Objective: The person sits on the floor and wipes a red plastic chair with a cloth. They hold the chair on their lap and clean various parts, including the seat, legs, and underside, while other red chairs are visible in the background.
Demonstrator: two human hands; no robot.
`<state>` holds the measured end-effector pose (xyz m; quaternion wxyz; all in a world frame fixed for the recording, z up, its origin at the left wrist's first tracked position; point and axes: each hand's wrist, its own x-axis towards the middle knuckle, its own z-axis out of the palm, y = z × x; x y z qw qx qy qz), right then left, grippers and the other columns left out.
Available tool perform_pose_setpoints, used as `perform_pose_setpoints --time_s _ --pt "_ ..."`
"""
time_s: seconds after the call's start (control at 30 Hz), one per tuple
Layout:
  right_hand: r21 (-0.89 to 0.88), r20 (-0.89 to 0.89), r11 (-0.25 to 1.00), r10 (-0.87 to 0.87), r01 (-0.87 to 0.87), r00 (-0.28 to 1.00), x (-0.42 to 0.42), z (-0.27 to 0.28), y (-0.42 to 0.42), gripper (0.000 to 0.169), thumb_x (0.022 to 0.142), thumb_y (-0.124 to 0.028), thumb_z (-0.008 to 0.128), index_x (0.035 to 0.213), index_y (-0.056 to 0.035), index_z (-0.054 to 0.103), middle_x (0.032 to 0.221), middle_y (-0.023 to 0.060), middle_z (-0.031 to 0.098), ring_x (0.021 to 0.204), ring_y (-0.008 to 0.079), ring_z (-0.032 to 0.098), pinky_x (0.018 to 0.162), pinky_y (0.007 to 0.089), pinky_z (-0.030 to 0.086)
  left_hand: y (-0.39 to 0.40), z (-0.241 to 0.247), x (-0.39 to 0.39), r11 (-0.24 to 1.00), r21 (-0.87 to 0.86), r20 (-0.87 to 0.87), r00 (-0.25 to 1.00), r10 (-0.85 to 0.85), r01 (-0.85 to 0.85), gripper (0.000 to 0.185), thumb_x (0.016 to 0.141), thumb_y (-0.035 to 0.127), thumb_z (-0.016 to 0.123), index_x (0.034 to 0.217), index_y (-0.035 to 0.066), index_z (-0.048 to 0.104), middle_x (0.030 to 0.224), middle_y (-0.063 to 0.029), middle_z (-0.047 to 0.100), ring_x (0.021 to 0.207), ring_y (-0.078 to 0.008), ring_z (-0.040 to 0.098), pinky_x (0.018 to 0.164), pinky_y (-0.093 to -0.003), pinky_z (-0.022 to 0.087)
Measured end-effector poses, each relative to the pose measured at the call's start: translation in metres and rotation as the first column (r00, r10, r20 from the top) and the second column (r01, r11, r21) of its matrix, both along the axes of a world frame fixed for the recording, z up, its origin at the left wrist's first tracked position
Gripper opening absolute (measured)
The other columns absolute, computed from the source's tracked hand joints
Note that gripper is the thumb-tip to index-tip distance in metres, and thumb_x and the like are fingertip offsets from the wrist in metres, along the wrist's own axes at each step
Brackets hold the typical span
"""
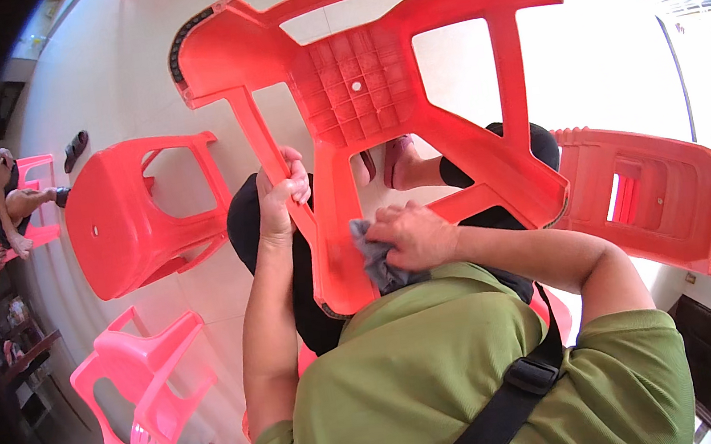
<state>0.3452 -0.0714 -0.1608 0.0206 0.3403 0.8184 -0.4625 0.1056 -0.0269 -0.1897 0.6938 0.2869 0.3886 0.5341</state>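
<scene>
A red plastic stool [358, 80] rests over my lap with its ribbed underside towards me and its legs splayed outwards. My left hand [284, 194] is wrapped around the narrow bar between two of its legs, at the left. Bunched in my right hand [414, 234] is a grey cloth [378, 263], held against the edge of the stool leg nearest my body. Dark strips line the curved ends of the legs.
Another red stool [106, 221] lies tipped over on the floor at the left, with a pink plastic chair [143, 398] below it. A dark sandal [76, 151] is near a seated person [9, 200]. At the right is a red plastic piece with a slot [682, 199].
</scene>
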Motion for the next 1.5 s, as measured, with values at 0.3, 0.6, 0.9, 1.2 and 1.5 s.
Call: perform_pose_setpoints --time_s 0.3,0.6,0.9,1.2,1.5 --pt "0.105 0.151 0.977 -0.198 0.184 0.968 0.020 -0.026 0.010 0.058 0.076 -0.042 0.061 0.121 -0.0084 0.046 0.090 0.0215 0.065 0.088 0.0382 0.063 0.078 0.0498 0.049 0.073 0.042 -0.009 0.974 -0.198 -0.182 0.981 0.071 -0.107 0.036 0.082 0.022 0.057 0.110 0.000 0.054 0.070 -0.0024 0.053 0.055 -0.0131 0.049 0.053 -0.0264 0.041" --pt "0.304 0.169 0.950 -0.126 0.070 0.977 0.074 0.005 0.069 0.053 0.074 -0.052 0.059 0.104 -0.0085 0.061 0.083 0.0183 0.066 0.081 0.0372 0.064 0.071 0.0463 0.050 0.059 0.036 0.009 0.972 -0.117 0.150 0.963 0.223 -0.206 0.015 0.065 0.004 0.049 0.078 0.011 0.049 0.060 0.0017 0.038 0.047 -0.0108 0.034 0.044 -0.0257 0.031" --pt "0.383 0.531 0.870 0.068 -0.311 0.845 0.114 0.034 0.112 0.043 0.071 -0.045 0.060 0.088 -0.0058 0.063 0.075 0.0175 0.066 0.076 0.0351 0.065 0.071 0.0453 0.050 -0.041 -0.011 0.076 0.915 -0.239 0.354 0.849 0.394 -0.325 0.033 0.063 -0.010 0.046 0.090 0.009 0.048 0.079 -0.0093 0.054 0.080 -0.0255 0.055 0.086 -0.0425 0.047" --pt "0.474 0.391 0.876 -0.124 -0.084 0.912 0.113 0.013 0.068 0.028 0.075 -0.025 0.058 0.087 -0.0004 0.057 0.089 0.0172 0.064 0.087 0.0360 0.062 0.078 0.0443 0.049 -0.110 -0.009 0.083 0.891 -0.423 0.017 0.981 0.191 -0.166 0.019 0.085 0.009 0.056 0.104 0.012 0.053 0.102 -0.0092 0.062 0.097 -0.0211 0.059 0.088 -0.0417 0.047" --pt "0.383 0.212 0.909 -0.263 0.167 0.941 0.112 0.021 -0.054 0.024 0.071 -0.008 0.056 0.091 0.0053 0.058 0.106 0.0181 0.052 0.102 0.0343 0.051 0.088 0.0418 0.046 -0.107 0.063 -0.024 0.736 -0.417 -0.136 0.764 -0.630 0.533 0.036 0.085 0.023 0.065 0.112 0.000 0.057 0.100 -0.0119 0.064 0.097 -0.0195 0.061 0.081 -0.0348 0.052"
